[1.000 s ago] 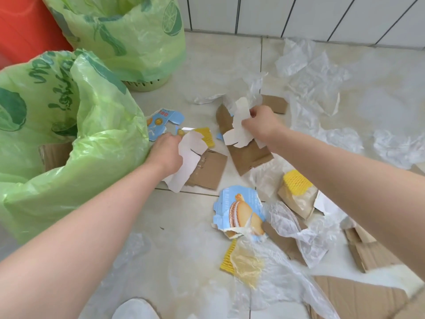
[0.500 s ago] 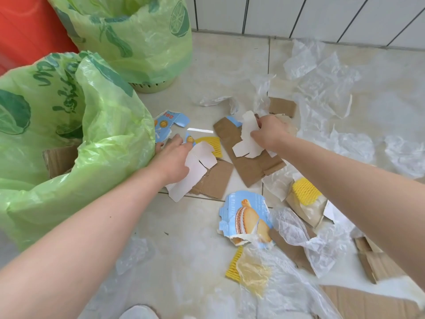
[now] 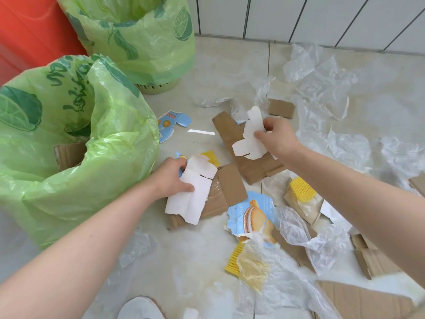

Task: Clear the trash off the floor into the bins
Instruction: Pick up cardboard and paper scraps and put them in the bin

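Gathering step: left hand [image 3: 171, 178] and right hand [image 3: 277, 137] each pinch white card scraps [image 3: 190, 199]; next, likely drop into near bin [image 3: 76, 139].

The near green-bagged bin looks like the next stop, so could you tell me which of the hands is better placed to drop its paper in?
Probably left. The left hand grips its white paper piece right beside the near bin; the right hand holds its piece farther away.

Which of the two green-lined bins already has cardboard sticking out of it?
The nearer bin, at the left by the left hand: a brown cardboard piece shows inside its liner. The farther bin by the red wall shows none.
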Motion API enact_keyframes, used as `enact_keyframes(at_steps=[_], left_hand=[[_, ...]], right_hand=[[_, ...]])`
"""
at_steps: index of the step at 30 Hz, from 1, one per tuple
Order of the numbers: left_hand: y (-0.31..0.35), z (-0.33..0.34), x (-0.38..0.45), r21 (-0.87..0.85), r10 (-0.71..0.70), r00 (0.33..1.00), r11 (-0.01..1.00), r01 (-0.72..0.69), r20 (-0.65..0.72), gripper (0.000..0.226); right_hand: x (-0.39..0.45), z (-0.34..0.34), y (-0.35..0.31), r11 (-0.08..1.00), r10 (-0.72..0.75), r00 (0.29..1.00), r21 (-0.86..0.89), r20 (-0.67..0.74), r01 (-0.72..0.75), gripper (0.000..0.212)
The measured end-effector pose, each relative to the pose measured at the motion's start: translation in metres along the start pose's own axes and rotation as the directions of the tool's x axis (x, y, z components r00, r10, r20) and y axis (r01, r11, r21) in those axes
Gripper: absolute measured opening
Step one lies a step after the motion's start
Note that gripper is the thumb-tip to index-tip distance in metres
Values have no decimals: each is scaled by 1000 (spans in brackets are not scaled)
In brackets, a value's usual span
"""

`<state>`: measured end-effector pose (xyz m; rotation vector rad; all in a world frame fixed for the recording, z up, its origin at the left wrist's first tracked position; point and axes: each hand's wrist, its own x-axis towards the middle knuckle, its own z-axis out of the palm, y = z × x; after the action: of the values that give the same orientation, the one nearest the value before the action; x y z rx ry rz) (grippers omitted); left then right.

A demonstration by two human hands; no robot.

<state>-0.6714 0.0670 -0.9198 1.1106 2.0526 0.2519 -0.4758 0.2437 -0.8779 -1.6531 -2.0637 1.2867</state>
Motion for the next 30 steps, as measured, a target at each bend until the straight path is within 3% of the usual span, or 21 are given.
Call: enact_keyframes(at_steps=[3,7,11,15,21,30], left_hand=[[-1,-4,-14,-200,-33,999,979,36,18,35],[4,-9,-33,-344,-76,996,935,89,51,36],[13,-9,-55,-469,-66,996,879,88,64,40],[22,0,-77,-396,20,1000,918,-12,17,34],[25,24,-104,-396,54,995,918,-17,83,26],[28,38,-121,-147,165,975,979,-143,148,18]], right_hand=[[-9,-8,-1,997,10,1000,81,-7,-9,22],[-21,-18,2,985,24,1000,173,-17,-20,15],[-37,-26,3,971,39,999,236,-24,-32,21],[-53,-31,6,962,61,998,266,-12,-56,24],[-74,-38,17,950,56,998,307,0,-53,22],[-92,-46,21,919,73,997,387,10,-72,18]])
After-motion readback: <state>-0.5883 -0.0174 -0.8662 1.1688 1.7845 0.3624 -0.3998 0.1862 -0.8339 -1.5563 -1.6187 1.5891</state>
